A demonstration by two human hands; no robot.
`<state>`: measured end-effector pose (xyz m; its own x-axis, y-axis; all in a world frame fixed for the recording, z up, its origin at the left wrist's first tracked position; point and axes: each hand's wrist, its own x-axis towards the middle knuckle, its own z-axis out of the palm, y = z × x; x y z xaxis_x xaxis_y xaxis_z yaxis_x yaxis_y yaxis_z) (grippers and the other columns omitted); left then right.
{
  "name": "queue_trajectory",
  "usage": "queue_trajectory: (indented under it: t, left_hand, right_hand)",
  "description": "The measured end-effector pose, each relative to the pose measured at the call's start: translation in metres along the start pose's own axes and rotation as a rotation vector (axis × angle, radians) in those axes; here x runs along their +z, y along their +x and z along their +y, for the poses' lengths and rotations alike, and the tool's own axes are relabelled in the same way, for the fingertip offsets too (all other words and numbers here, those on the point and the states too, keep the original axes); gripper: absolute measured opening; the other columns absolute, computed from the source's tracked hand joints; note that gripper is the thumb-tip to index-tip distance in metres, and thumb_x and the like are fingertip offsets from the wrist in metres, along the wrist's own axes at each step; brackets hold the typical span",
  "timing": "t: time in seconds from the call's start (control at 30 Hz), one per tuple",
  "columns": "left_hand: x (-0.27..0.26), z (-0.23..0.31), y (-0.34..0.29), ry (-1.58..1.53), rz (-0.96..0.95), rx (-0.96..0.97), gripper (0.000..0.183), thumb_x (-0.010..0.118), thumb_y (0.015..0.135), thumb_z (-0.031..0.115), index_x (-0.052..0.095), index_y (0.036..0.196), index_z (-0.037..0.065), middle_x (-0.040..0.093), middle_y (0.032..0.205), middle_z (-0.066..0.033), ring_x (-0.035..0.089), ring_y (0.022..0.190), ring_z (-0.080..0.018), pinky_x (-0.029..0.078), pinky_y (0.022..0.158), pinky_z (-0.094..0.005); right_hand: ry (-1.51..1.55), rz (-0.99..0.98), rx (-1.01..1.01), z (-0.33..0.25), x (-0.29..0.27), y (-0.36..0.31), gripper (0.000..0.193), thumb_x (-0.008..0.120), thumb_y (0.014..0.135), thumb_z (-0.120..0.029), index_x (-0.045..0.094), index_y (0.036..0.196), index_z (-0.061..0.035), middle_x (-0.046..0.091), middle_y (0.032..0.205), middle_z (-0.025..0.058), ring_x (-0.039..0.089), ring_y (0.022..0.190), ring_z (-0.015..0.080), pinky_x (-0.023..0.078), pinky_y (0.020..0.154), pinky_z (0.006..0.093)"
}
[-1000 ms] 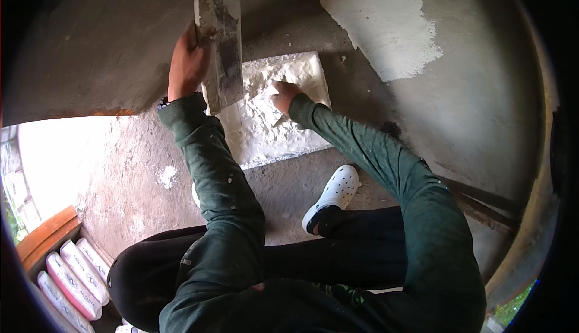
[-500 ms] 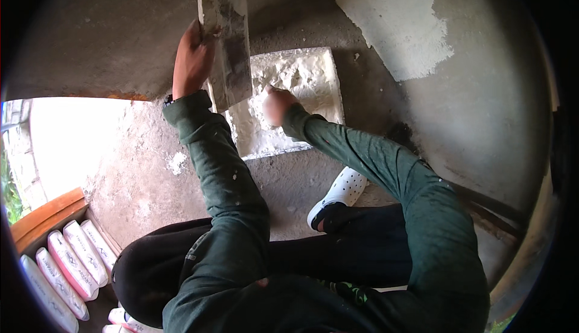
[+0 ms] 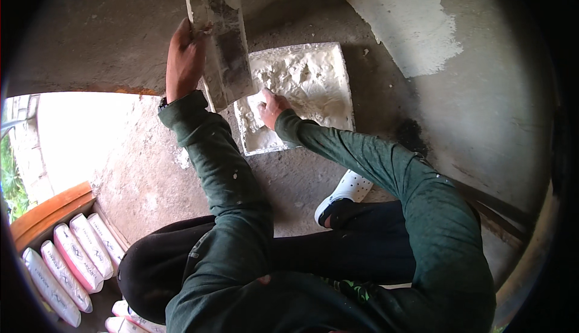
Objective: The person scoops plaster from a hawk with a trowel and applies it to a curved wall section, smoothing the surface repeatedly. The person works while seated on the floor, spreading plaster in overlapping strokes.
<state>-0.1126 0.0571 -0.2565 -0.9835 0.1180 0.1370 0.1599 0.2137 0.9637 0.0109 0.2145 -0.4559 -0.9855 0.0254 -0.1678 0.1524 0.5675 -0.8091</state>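
Note:
My left hand [image 3: 186, 61] is closed around the left edge of a long rectangular plate [image 3: 230, 46], smeared with pale residue, that looks like a plastering trowel. It is raised, its lower end overlapping the left side of a shallow square tray [image 3: 349, 88]. Thick, lumpy white plaster [image 3: 307, 73] fills that tray on the floor. Over the tray's near left part, beside the plate's lower end, my right hand [image 3: 274, 108] is curled closed. Whatever its fingers grip is hidden.
Several white and pink sacks [image 3: 78, 257] lie at lower left behind an orange-brown wooden board [image 3: 54, 212]. A white clog [image 3: 345, 194] on my foot is just nearer than the tray. The right grey wall [image 3: 482, 104] carries a white coated patch [image 3: 404, 19].
The plate in my left hand has shifted slightly left and turned more face-on. My right hand stays over the plaster, still closed. The whole view has shifted a little.

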Motion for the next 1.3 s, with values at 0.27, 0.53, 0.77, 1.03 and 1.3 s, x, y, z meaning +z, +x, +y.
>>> queue_trajectory:
  t: [0.27,0.53,0.77,1.03,1.3]
  left_hand:
    - [-0.011,-0.004,-0.004,0.020,0.014,-0.013,0.026,0.058,0.099,0.019,0.061,0.114,-0.003,0.066,0.095,-0.0054,0.053,0.084,-0.0119,0.045,0.078,-0.0293]
    - [0.000,-0.019,-0.001,-0.075,0.004,-0.073,0.031,0.060,0.100,0.023,0.061,0.118,-0.002,0.067,0.102,-0.0049,0.055,0.092,-0.0116,0.045,0.084,-0.0275]
    - [0.023,-0.011,0.011,-0.217,-0.025,-0.018,0.035,0.060,0.101,0.028,0.060,0.119,-0.002,0.065,0.104,-0.0029,0.052,0.093,-0.0110,0.043,0.086,-0.0272]
    - [0.024,-0.012,0.009,-0.362,0.037,-0.171,0.040,0.057,0.100,0.027,0.063,0.127,-0.002,0.066,0.114,-0.0048,0.059,0.103,-0.0151,0.044,0.094,-0.0275]
    - [0.022,-0.031,0.009,-0.002,-0.074,0.436,0.049,0.046,0.102,0.032,0.063,0.127,-0.007,0.066,0.123,-0.0199,0.062,0.116,-0.0259,0.046,0.101,-0.0364]
  right_hand:
    - [0.362,-0.172,0.238,0.037,0.034,0.002,0.023,0.064,0.094,-0.013,0.059,0.111,0.0014,0.069,0.090,0.0149,0.066,0.080,0.0231,0.051,0.068,0.0365]
    - [0.662,-0.405,0.413,0.067,-0.015,0.030,0.025,0.062,0.097,-0.020,0.063,0.117,-0.0044,0.063,0.086,0.0073,0.060,0.070,0.0160,0.054,0.057,0.0337]
    - [0.499,-0.232,0.355,0.059,-0.174,0.070,0.025,0.064,0.096,-0.024,0.065,0.113,-0.0048,0.069,0.101,0.0108,0.068,0.089,0.0211,0.059,0.077,0.0381]
    - [0.718,-0.106,0.307,-0.067,-0.296,0.046,0.026,0.061,0.100,-0.019,0.063,0.124,-0.0097,0.070,0.110,0.0020,0.069,0.095,0.0141,0.060,0.084,0.0367]
    - [0.662,0.154,-0.252,-0.154,-0.319,0.033,0.021,0.059,0.101,-0.008,0.060,0.121,-0.0022,0.067,0.110,0.0043,0.064,0.102,0.0137,0.054,0.086,0.0318]
